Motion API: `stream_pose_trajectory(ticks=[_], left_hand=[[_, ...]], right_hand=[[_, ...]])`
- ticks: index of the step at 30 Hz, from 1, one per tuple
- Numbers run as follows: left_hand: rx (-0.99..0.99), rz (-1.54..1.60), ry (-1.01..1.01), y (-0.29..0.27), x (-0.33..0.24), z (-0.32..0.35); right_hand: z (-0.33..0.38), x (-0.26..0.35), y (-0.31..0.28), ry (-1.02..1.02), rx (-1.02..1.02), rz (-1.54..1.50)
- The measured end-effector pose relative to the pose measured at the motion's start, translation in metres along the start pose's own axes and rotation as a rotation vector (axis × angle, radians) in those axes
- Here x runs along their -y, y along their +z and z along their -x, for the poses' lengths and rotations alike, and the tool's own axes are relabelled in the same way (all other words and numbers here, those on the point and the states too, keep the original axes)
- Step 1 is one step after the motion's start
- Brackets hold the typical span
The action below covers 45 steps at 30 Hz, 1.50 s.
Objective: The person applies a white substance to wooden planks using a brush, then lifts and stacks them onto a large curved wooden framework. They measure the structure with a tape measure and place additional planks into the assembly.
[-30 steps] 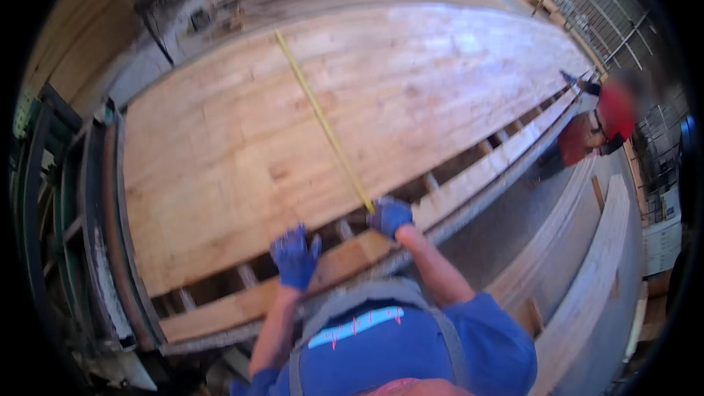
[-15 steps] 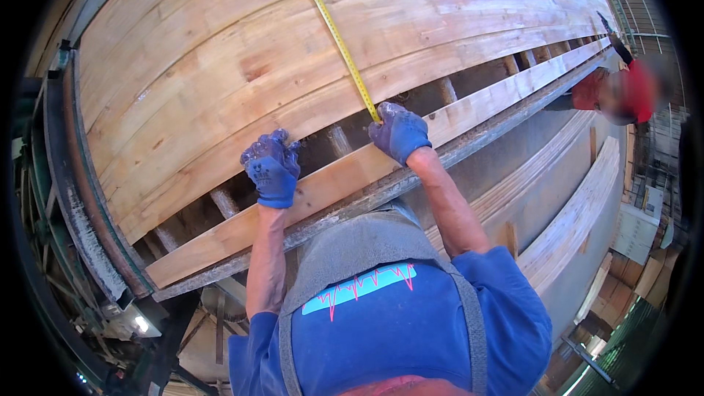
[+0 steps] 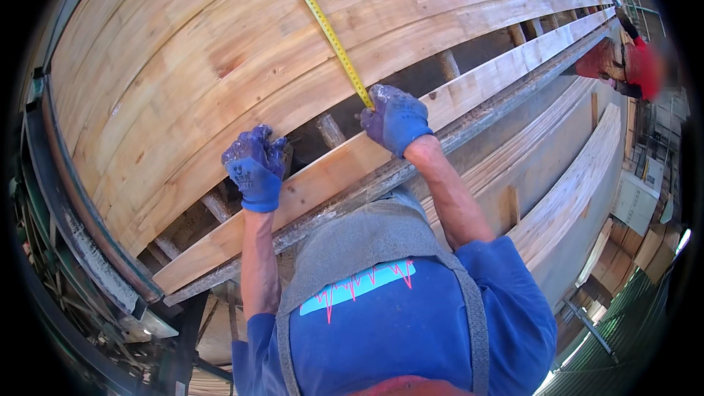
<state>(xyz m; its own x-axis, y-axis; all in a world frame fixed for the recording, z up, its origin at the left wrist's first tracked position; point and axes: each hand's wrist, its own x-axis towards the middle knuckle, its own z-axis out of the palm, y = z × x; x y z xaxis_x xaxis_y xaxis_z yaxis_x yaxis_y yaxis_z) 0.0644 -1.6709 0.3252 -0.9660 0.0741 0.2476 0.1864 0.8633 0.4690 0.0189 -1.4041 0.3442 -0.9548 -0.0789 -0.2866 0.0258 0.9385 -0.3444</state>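
My right hand (image 3: pixel 398 120), in a blue glove with a darker coating, grips the end of a yellow tape measure (image 3: pixel 328 29). The tape runs away from me across a wide panel of pale wooden boards (image 3: pixel 257 37). My left hand (image 3: pixel 254 170), gloved alike, is closed with curled fingers over the gap at the panel's near edge. Whatever those fingers hold, if anything, is hidden. Beneath both wrists, a long narrow board (image 3: pixel 323 176) lies along the near side, separated from the panel by a dark gap with crosswise supports (image 3: pixel 331 130).
A metal rail (image 3: pixel 477 132) borders the narrow board on my side. More long boards (image 3: pixel 568 194) lie to the right, below the rail. At the left stands a curved metal frame (image 3: pixel 70 198). Another person in red (image 3: pixel 644 70) is at the far right.
The view has shifted and turned slightly, so the panel and frame sit further left. My right hand still grips the tape end, and my left hand remains closed near the panel's edge.
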Motion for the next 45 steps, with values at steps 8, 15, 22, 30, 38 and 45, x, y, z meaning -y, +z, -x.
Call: stream_pose_trajectory(ticks=[8, 15, 22, 30, 38, 45], left_hand=[[0.003, -0.004, -0.040, 0.003, 0.002, 0.000], [0.022, -0.003, -0.023, -0.002, -0.001, -0.004], [-0.020, -0.010, 0.004, 0.006, 0.008, 0.002], [-0.013, 0.029, -0.002, 0.003, 0.005, 0.001], [-0.031, -0.094, -0.026, -0.005, 0.003, 0.010], [-0.025, -0.015, -0.096, -0.014, 0.005, 0.009]], right_hand=[[-0.002, -0.001, -0.001, 0.012, 0.021, 0.005], [-0.002, 0.008, -0.013, 0.069, 0.095, 0.008], [-0.002, 0.007, -0.009, 0.060, 0.079, 0.025], [-0.003, 0.003, -0.007, 0.081, 0.082, 0.051], [0.005, -0.012, 0.013, -0.072, -0.015, 0.165], [0.009, -0.003, -0.027, -0.127, 0.254, -0.848]])
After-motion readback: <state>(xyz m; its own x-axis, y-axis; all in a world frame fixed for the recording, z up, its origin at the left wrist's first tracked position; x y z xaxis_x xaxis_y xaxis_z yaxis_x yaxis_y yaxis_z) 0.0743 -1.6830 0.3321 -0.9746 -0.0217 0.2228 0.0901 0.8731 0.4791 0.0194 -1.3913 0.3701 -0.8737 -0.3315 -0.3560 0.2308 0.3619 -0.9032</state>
